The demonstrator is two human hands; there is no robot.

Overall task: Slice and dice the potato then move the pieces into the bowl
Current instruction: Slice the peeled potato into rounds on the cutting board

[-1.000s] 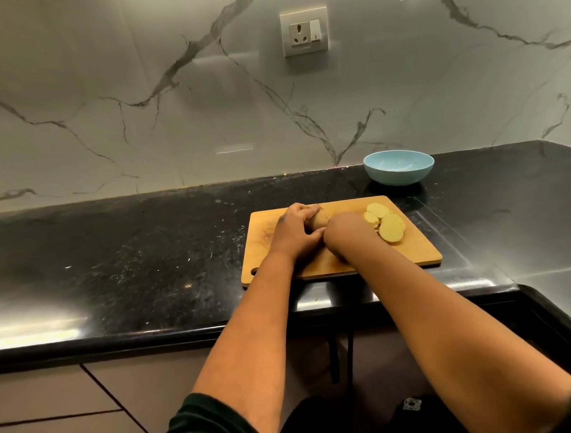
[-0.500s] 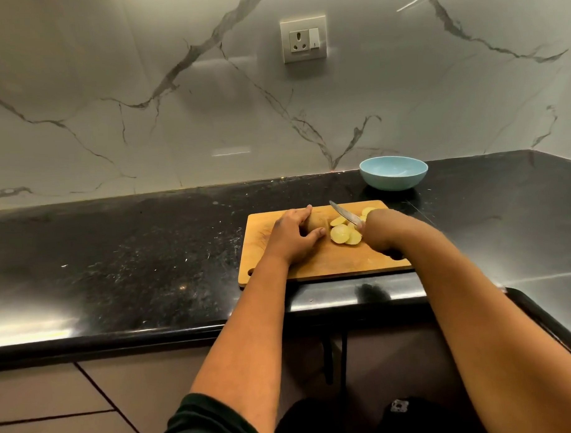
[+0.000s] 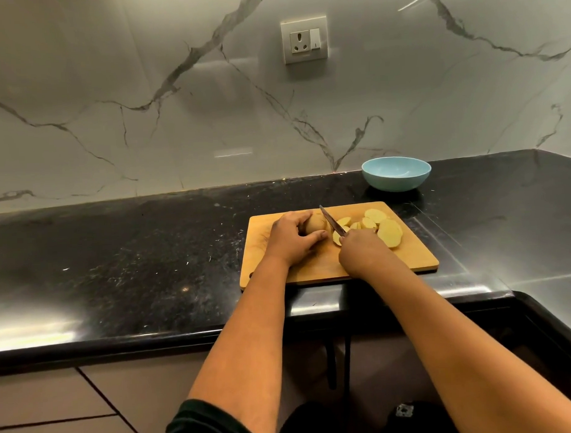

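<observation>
Brown-skinned potato, what's left of it, sitting on the far left part of the wooden cutting board, cut face turned right. Left hand curled around that chunk, pinning it down. Right hand wrapped around the knife handle, blade resting right against the cut face. Pale yellow slices fanned out to the right of the blade, overlapping, roughly six or seven, hard to count exactly. One light blue bowl on the black desk, just beyond the board's far right corner. One knife, one board.
</observation>
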